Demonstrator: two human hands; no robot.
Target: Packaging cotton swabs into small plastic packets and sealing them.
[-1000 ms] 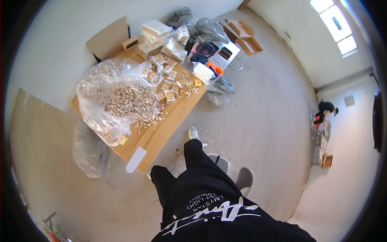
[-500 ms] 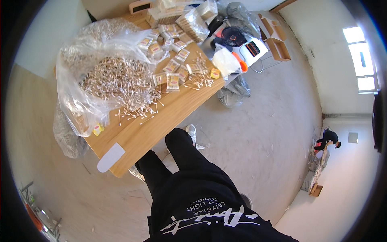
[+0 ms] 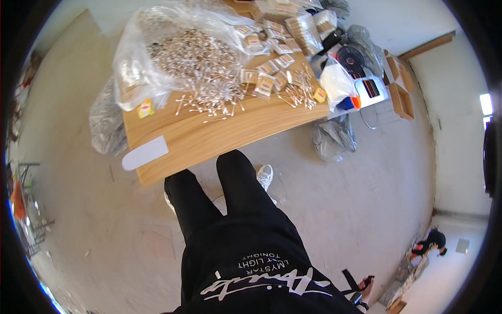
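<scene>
I stand at the near edge of a wooden table [image 3: 219,136], my black trousers and white shoes below it. A large clear plastic bag [image 3: 157,57] on it holds a heap of cotton swabs, and loose swabs [image 3: 209,104] spill in front of it. Small yellow-and-red labelled packets [image 3: 266,78] lie to the right. A white flat strip [image 3: 145,153] rests at the near left corner. My right hand [image 3: 365,294] hangs low by my hip, closed on a black strap [image 3: 355,280]. My left hand is out of view.
Grey plastic sacks lie on the floor left [image 3: 104,125] and right [image 3: 332,138] of the table. Cardboard boxes [image 3: 398,83], a black fan [image 3: 351,56] and a white bag [image 3: 337,83] sit past the right end. Another person [image 3: 431,243] crouches far away at the lower right.
I have stepped closer to the table, which now fills the upper middle of the view and looks larger. The things on the table have not moved.
</scene>
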